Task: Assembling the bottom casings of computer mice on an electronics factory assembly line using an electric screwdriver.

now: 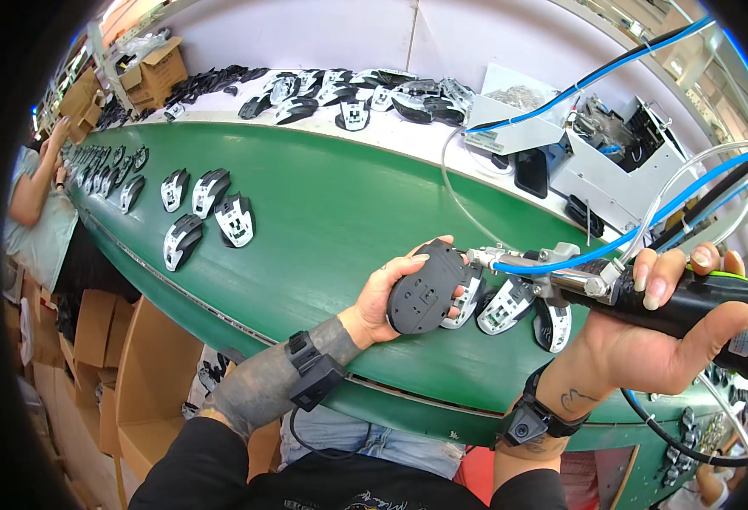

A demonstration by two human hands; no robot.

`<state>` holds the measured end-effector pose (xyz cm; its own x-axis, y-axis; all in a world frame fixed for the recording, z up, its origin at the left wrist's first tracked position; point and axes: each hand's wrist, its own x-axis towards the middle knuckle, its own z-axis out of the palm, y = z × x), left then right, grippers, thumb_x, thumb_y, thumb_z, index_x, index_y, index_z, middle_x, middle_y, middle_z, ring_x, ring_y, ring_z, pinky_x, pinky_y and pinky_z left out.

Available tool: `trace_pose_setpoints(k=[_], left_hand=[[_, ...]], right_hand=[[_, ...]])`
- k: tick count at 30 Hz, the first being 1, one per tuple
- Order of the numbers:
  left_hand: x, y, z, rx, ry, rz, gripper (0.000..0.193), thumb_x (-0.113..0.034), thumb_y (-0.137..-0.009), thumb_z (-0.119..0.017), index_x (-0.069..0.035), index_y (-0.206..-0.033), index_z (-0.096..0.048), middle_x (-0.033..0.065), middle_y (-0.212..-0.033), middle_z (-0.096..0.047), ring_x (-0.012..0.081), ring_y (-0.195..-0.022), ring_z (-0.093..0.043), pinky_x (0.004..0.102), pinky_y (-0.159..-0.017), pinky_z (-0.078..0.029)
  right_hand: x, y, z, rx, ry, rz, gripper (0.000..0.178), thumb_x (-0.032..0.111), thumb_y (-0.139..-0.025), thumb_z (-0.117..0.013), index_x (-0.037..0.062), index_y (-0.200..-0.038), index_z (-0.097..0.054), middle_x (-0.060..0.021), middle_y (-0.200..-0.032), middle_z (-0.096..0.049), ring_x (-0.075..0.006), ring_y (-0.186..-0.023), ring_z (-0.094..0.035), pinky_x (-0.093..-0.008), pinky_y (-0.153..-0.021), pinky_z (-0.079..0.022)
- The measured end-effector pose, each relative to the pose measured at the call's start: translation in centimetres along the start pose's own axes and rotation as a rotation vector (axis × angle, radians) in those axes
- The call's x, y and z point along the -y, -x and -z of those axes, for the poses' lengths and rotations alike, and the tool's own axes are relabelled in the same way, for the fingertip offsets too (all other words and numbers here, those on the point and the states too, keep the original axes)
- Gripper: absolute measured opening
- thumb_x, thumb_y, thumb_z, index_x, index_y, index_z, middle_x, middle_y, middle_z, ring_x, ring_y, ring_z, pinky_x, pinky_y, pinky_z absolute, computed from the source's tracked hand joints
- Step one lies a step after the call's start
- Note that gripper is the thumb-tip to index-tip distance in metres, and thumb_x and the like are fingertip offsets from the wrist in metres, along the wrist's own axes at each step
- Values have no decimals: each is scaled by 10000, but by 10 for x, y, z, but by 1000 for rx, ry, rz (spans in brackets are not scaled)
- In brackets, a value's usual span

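Note:
My left hand (372,299) grips a computer mouse (425,296), with its black underside turned up. In my right hand (637,344) is a black electric screwdriver (659,308), held level, with a metal feed head (552,270) at its front. The tip of that head reaches the right edge of the mouse; whether it touches, I cannot tell. Just beyond and beside the mouse, white-and-black mouse shells (507,304) lie on the green conveyor belt (331,212), partly hidden behind the mouse and the screwdriver.
More mouse shells (236,221) lie along the belt to the left. Mouse parts (353,115) crowd the white ledge behind. A blue hose (603,255) and a metal machine (620,170) occupy the right. Another person (38,195) stands far left, near cardboard boxes (149,382).

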<state>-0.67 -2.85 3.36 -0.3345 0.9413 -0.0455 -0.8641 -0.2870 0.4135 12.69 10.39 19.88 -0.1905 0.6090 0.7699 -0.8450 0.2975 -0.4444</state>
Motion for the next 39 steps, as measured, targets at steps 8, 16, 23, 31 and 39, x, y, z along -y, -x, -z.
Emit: trace_pose_setpoints(k=[8,16,23,31,39], left_hand=[[-1,1,0,30,8,3,530,-268,-889,-508,-101,-1364,-344,156,-1237,-456,289,-992,-567,442,-777,-546],[1,3,-1,-15,-39,-3,561,-301,-880,-505,-129,-1388,-339,192,-1088,-544,301,-964,-588,472,-789,-531],[0,0,-1,19,-24,21,561,-296,-882,-510,-134,-1390,-337,186,-1100,-547,293,-964,-590,464,-803,-527],[-6,12,5,16,-11,-20,532,-259,-887,-535,-137,-1372,-354,139,-1130,-529,259,-940,-591,432,-764,-535],[0,-3,9,-31,-227,-47,525,-249,-891,-545,-157,-1375,-363,89,-1160,-489,201,-883,-584,350,-702,-551]], right_hand=[[-1,2,-4,28,-29,-3,400,421,-941,-489,46,-1079,-480,-64,-935,-514,-90,-563,-452,-257,-570,-372],[-2,4,-8,-44,12,4,480,472,-937,-473,42,-1148,-445,-82,-878,-514,-111,-513,-454,-250,-501,-380],[-1,1,-13,-61,42,30,470,462,-940,-469,42,-1148,-437,-85,-893,-517,-102,-520,-464,-247,-497,-391],[-14,6,-8,13,-71,-29,413,393,-959,-460,35,-1156,-405,-75,-913,-503,-105,-567,-439,-244,-548,-347],[5,-3,1,246,-242,-85,517,405,-921,-540,64,-1292,-424,-123,-1060,-598,-232,-701,-548,-306,-635,-466]])
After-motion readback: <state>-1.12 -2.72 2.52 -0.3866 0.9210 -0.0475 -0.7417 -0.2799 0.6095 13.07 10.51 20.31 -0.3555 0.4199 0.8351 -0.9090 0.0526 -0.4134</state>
